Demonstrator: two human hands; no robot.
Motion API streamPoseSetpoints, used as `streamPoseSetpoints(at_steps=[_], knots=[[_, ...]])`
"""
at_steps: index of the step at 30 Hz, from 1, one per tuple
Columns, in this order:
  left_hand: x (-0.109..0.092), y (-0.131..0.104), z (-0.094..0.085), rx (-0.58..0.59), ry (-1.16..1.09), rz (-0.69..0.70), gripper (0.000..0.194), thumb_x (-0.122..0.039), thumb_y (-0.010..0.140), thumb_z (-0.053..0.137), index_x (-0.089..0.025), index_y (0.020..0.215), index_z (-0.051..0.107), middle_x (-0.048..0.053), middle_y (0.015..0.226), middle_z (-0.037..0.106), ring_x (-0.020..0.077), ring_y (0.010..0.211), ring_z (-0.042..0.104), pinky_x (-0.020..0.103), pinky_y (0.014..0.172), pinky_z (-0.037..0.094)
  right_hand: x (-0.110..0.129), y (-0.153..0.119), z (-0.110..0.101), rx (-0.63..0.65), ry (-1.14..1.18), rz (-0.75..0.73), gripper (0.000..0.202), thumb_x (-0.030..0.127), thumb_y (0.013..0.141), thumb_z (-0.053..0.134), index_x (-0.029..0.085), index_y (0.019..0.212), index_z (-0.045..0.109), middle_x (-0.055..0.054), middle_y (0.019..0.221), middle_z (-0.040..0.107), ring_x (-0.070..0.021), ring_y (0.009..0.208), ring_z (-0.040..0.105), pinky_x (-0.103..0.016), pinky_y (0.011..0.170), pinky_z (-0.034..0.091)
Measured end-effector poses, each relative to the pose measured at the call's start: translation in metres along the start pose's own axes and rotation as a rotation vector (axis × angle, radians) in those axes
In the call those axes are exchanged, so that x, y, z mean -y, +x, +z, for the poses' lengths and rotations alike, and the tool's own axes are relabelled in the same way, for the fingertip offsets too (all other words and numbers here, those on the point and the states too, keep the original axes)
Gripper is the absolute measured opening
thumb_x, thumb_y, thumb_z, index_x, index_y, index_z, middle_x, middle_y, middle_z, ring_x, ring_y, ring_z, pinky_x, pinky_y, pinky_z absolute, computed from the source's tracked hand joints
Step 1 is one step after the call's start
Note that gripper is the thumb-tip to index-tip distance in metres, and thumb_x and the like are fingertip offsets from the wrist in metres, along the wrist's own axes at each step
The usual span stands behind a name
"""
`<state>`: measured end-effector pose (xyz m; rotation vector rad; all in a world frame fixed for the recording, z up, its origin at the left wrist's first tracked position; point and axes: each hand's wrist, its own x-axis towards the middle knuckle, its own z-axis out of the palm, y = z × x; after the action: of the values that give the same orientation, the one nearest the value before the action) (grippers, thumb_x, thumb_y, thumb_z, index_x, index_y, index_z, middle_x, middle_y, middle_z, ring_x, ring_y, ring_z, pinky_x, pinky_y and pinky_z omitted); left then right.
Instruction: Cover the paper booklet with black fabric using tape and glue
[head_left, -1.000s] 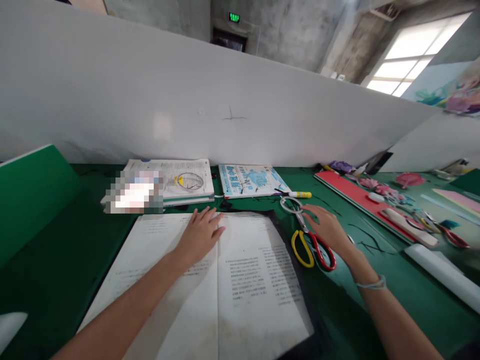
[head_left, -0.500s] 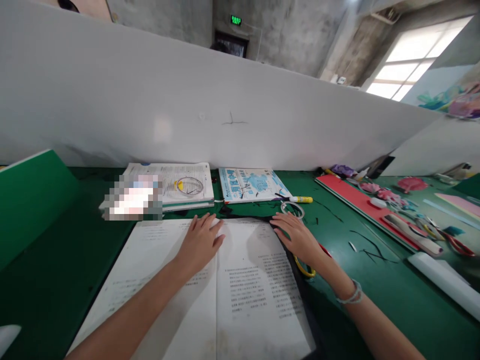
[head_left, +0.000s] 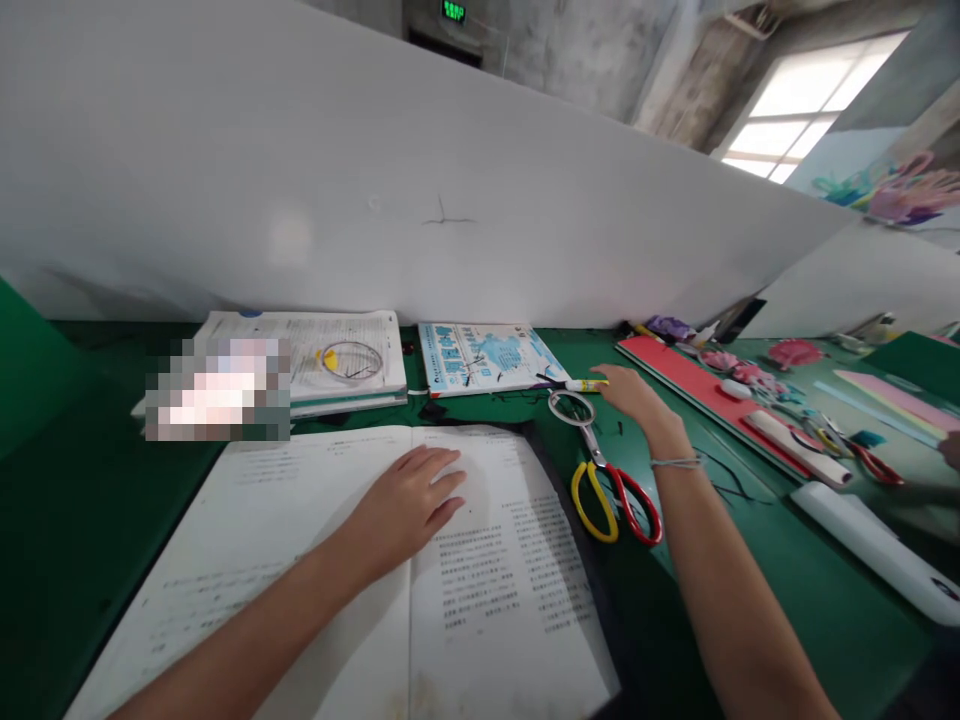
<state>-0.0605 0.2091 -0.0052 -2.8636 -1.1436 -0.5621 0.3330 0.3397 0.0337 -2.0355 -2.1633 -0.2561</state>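
Where the right grip (head_left: 636, 396) ends, a yellow marker (head_left: 588, 385) lies close by.

There's 1 camera here, worn on that person's head, facing forward and down over the left hand (head_left: 409, 500) and right hand (head_left: 637, 397), close above the open pages (head_left: 487, 665), taking in the worktop (head_left: 787, 570), white partition (head_left: 300, 150) and far window (head_left: 814, 90).

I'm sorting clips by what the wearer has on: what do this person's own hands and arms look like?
The left hand and right hand are bare, without gloves. The left arm and right arm show no sleeve on the parts in view. A thin, pale greyish band, seemingly of more than one strand, circles the right wrist; none shows on the left.
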Motion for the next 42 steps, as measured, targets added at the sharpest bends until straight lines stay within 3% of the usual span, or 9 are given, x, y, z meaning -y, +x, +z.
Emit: streamPoseSetpoints(at_steps=[6, 12, 16, 19, 21, 24, 33, 38, 42], knots=[[0.001, 0.001, 0.004, 0.038, -0.022, 0.014, 0.033, -0.031, 0.097, 0.043, -0.021, 0.121, 0.063, 0.006, 0.13, 0.062, 0.0204, 0.122, 0.054, 0.043, 0.111, 0.038, -0.016, -0.003, 0.033, 0.036, 0.025, -0.051, 0.038, 0.006, 0.078, 0.049, 0.009, 0.111, 0.067, -0.016, 0.112, 0.069, -0.0235, 0.105, 0.063, -0.032, 0.095, 0.044], [0.001, 0.0, 0.004, 0.043, -0.037, -0.004, 0.033, -0.031, 0.097, 0.042, -0.022, 0.12, 0.064, 0.004, 0.131, 0.061, 0.0197, 0.122, 0.054, 0.043, 0.112, 0.036, -0.005, 0.0, 0.013, -0.039, 0.11, -0.059, 0.034, 0.011, 0.082, 0.05, 0.003, 0.111, 0.066, -0.022, 0.113, 0.067, -0.0291, 0.11, 0.061, -0.043, 0.099, 0.042], [0.001, -0.001, 0.004, 0.042, -0.043, -0.015, 0.033, -0.031, 0.097, 0.041, -0.022, 0.12, 0.063, 0.004, 0.131, 0.061, 0.0194, 0.124, 0.053, 0.041, 0.113, 0.034, 0.049, -0.008, -0.005, -0.058, 0.232, -0.158, 0.035, 0.024, 0.091, 0.047, 0.012, 0.12, 0.063, -0.014, 0.116, 0.068, -0.0246, 0.106, 0.064, -0.039, 0.094, 0.048], [0.0, 0.0, 0.001, 0.029, 0.01, -0.082, 0.041, -0.036, 0.096, 0.043, -0.022, 0.133, 0.053, 0.007, 0.144, 0.048, 0.0243, 0.137, 0.038, 0.047, 0.115, 0.028, 0.109, -0.036, -0.001, 0.006, 0.319, -0.344, 0.051, 0.047, 0.091, 0.051, 0.018, 0.133, 0.054, -0.008, 0.133, 0.059, -0.0215, 0.123, 0.055, -0.036, 0.104, 0.043], [0.0, 0.001, 0.0, 0.037, 0.066, -0.14, 0.055, -0.043, 0.094, 0.045, -0.023, 0.144, 0.038, 0.01, 0.154, 0.032, 0.0291, 0.144, 0.022, 0.055, 0.115, 0.024, 0.14, -0.061, 0.007, 0.116, 0.355, -0.547, 0.066, 0.055, 0.092, 0.046, 0.016, 0.144, 0.041, -0.012, 0.145, 0.046, -0.0254, 0.134, 0.044, -0.047, 0.11, 0.036], [-0.001, 0.002, 0.0, 0.073, 0.095, -0.171, 0.066, -0.049, 0.092, 0.044, -0.022, 0.15, 0.026, 0.012, 0.158, 0.022, 0.0305, 0.146, 0.015, 0.058, 0.114, 0.021, 0.159, -0.092, 0.017, 0.135, 0.29, -0.656, 0.066, 0.055, 0.093, 0.042, 0.018, 0.147, 0.034, -0.012, 0.149, 0.038, -0.0273, 0.139, 0.034, -0.059, 0.113, 0.022], [0.0, 0.001, 0.002, 0.162, 0.041, -0.144, 0.055, -0.044, 0.096, 0.037, -0.02, 0.145, 0.037, 0.008, 0.148, 0.042, 0.0256, 0.139, 0.035, 0.054, 0.117, 0.013, 0.158, -0.108, 0.014, 0.094, 0.232, -0.623, 0.058, 0.05, 0.097, 0.036, 0.016, 0.144, 0.039, -0.013, 0.149, 0.038, -0.0242, 0.14, 0.033, -0.057, 0.115, 0.018], [0.0, 0.0, 0.003, 0.116, 0.041, -0.137, 0.051, -0.043, 0.096, 0.038, -0.021, 0.141, 0.043, 0.008, 0.147, 0.045, 0.0257, 0.138, 0.037, 0.053, 0.117, 0.016, 0.149, -0.109, 0.006, 0.104, 0.298, -0.633, 0.047, 0.045, 0.099, 0.035, 0.02, 0.137, 0.049, -0.009, 0.143, 0.048, -0.0232, 0.135, 0.042, -0.059, 0.116, 0.015], [0.0, -0.001, 0.005, 0.112, 0.042, -0.136, 0.05, -0.043, 0.096, 0.036, -0.022, 0.142, 0.043, 0.007, 0.147, 0.045, 0.0248, 0.139, 0.036, 0.052, 0.117, 0.015, 0.132, -0.104, -0.001, -0.096, 0.471, -0.417, 0.044, 0.04, 0.1, 0.031, 0.019, 0.13, 0.057, -0.009, 0.133, 0.059, -0.0226, 0.13, 0.049, -0.053, 0.117, 0.021]])
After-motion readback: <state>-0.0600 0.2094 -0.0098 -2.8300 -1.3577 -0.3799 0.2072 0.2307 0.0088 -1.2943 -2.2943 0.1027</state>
